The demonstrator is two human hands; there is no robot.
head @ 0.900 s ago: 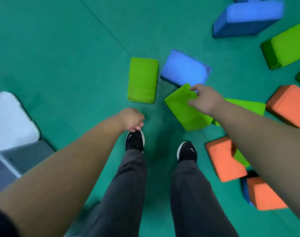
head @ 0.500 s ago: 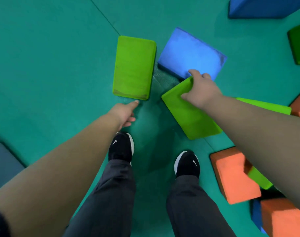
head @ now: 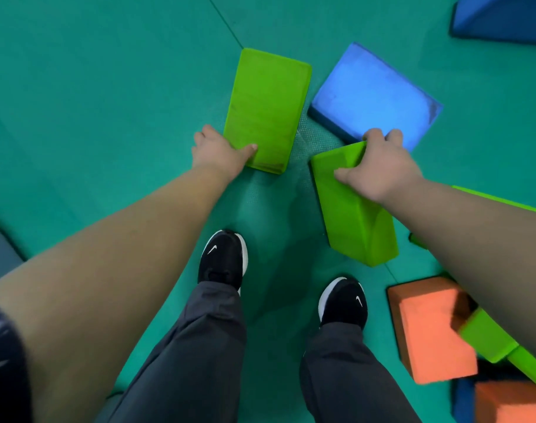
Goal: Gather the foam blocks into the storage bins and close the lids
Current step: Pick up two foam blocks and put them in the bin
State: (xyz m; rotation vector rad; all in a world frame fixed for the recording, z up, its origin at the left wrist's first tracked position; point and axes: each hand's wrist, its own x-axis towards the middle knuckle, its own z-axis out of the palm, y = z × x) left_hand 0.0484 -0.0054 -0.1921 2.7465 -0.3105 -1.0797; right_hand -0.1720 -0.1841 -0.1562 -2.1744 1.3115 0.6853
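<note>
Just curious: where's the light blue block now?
In the head view, the light blue block lies on the floor right of centre, just beyond the right hand.

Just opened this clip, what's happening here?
A person standing on the green mat reaches down to foam blocks with both hands. The left hand grips the near corner of the flat green block, which lies on the mat. The right hand grips the tilted green block by its far end, next to the blue block. An orange block and others lie scattered to the right, not yet gathered.
</note>
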